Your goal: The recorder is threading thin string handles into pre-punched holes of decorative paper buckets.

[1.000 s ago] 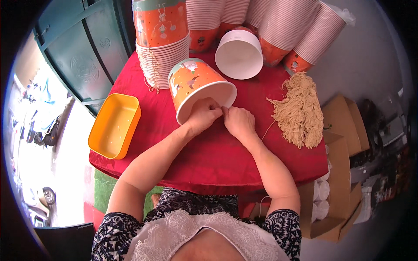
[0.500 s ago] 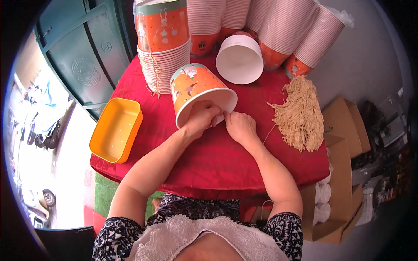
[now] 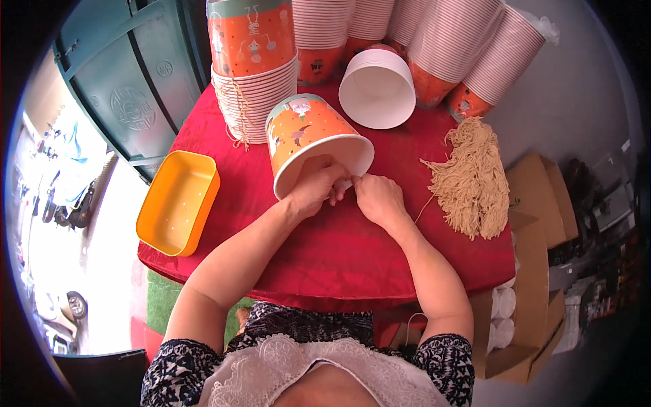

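cloth of deep red fabric spreads across the middle of the view, and on it lies a tilted, round paper bucket, orange with a grey-green band at its base and small cartoon figures, its white-rimmed mouth facing the person. the bare left hand reaches over the rim into that mouth at the lower side, fingers bent; whether they grip anything cannot be told. the bare right hand is at the rim's lower right, fingers folded in and tips close beside the left fingers; what, if anything, is pinched there is too small to tell. a thin tan thread runs from near the right wrist toward a shaggy bundle of tan yarn on the right. behind the bucket, leftward, stands a tall stack of nested orange buckets with white rims; rightward, a white-lined paper tub lies on its side. further stacks in clear plastic stand at the back. a yellow-orange rectangular plastic tray sits at the left edge.
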Available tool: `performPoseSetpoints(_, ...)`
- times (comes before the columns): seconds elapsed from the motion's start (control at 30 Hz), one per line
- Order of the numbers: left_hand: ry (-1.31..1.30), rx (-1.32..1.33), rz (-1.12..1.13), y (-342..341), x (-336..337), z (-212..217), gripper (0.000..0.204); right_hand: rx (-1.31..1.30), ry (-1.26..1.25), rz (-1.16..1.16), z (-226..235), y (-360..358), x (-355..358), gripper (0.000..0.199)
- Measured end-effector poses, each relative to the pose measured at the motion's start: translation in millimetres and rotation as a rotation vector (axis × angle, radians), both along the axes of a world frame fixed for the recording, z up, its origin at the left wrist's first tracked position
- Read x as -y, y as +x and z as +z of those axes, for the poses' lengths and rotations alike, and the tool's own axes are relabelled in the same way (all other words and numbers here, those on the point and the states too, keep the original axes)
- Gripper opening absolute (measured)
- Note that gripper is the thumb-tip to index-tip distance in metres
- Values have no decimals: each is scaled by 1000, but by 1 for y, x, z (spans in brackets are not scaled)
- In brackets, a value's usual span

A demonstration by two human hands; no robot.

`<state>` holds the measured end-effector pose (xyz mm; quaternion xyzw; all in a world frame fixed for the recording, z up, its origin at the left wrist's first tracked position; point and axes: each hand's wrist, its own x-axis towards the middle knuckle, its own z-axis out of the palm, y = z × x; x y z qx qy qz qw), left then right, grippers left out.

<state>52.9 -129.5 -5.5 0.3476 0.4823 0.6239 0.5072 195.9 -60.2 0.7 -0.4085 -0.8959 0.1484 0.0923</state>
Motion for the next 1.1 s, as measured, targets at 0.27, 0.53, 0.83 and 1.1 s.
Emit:
performPoseSetpoints(0.27, -75, -238, 10, 0, -2, -2, 13, -129, -31, 180, -5, 15, -11, 33)
performPoseSetpoints(0.53, -47, -295, -44, 0, 1, -8, 15, -197, -55, 389, 3, 24, -4, 22)
performPoseSetpoints(0.83, -43, -410, -105, 0, 1, -9, 14, -672, -232, 299, 7, 28, -14, 17)
performPoseSetpoints(1.1, 4, -573, -31, 5, 1, -11, 10, -737, -268, 551, 19, 24, 11, 12)
